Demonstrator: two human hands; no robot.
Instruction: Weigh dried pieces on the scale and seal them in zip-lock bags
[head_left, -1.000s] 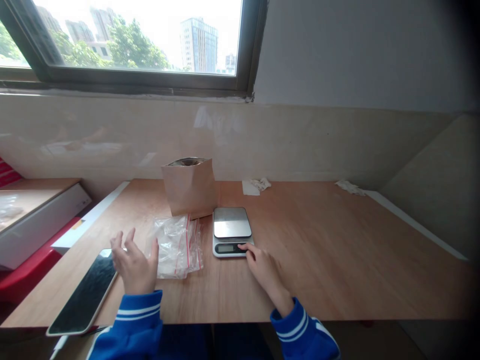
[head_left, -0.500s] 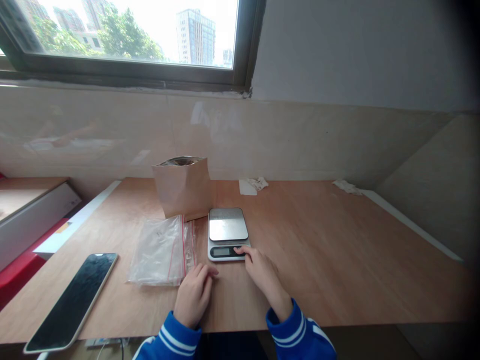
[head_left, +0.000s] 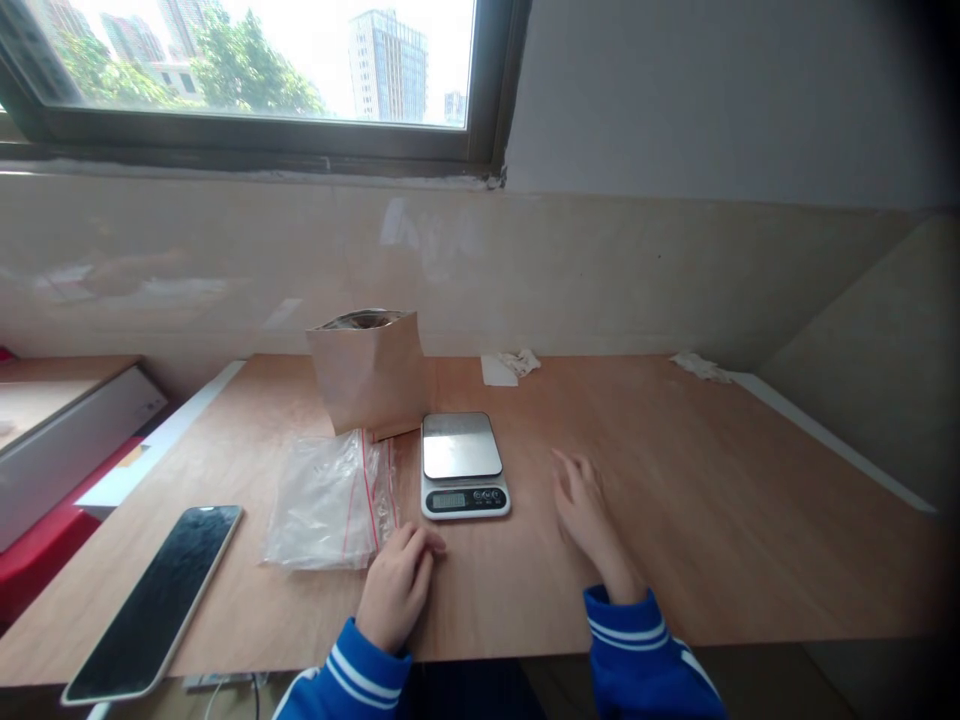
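Note:
A white digital kitchen scale (head_left: 463, 446) with a steel plate stands in the middle, its display lit with digits too faint to read. My right hand (head_left: 583, 505) is to the right of the scale, apart from it, with its fingers loosely bent and nothing in them. On the table below the scale rests my left hand (head_left: 397, 585), open and relaxed, close to the corner of some clear zip bags (head_left: 319, 505) with red seal lines. Behind these bags, an open brown paper pouch (head_left: 367, 375) with a shiny inside stands upright; its contents cannot be made out.
A smartphone (head_left: 157, 600) lies near the left front edge of the wooden table (head_left: 697, 520). Scraps of white paper (head_left: 501, 370) lie at the back, and a crumpled piece (head_left: 699, 367) at the back right. A tiled wall and a window (head_left: 262, 70) are behind.
My right hand has left the scale's button panel and moved to the right. The scale's display now shows digits. My left hand has stayed nearly in place; the view has shifted slightly.

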